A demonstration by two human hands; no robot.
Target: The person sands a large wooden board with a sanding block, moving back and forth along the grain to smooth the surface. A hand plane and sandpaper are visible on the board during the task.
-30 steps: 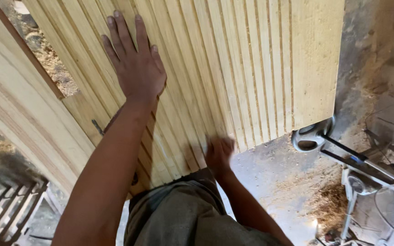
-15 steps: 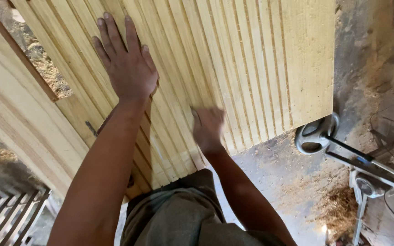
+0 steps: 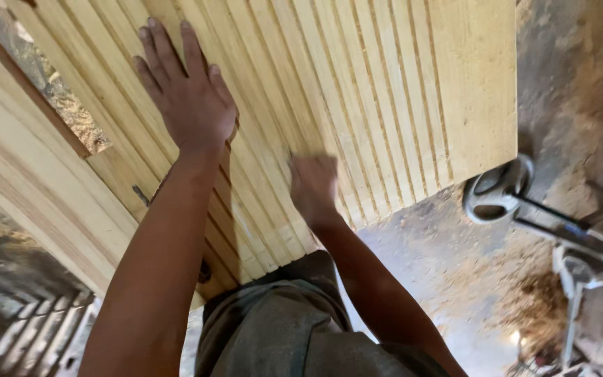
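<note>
- Closed and blurred, the right hand (image 3: 313,187) is pressed to the grooved wooden panel (image 3: 357,105) near its lower edge; whether anything is held inside the curled fingers cannot be told.
- Nearest the camera, grey-green trousers (image 3: 280,335) are seen between the two forearms.
- Spread wide and flat, the left hand (image 3: 188,98) is laid palm-down on the panel higher up and to the left, all fingers splayed and nothing held.
- The panel is seen beneath both hands, its pale ribs and dark grooves running diagonally away from the body, with a plain smooth band left along its right edge.
- A second pale wooden board (image 3: 29,202) is shown just beside the panel on the left.
- On the dusty floor to the right, a round metal wheel (image 3: 498,190) on a frame is seen below the panel's corner, with a heap of sawdust (image 3: 532,307) near it.
</note>
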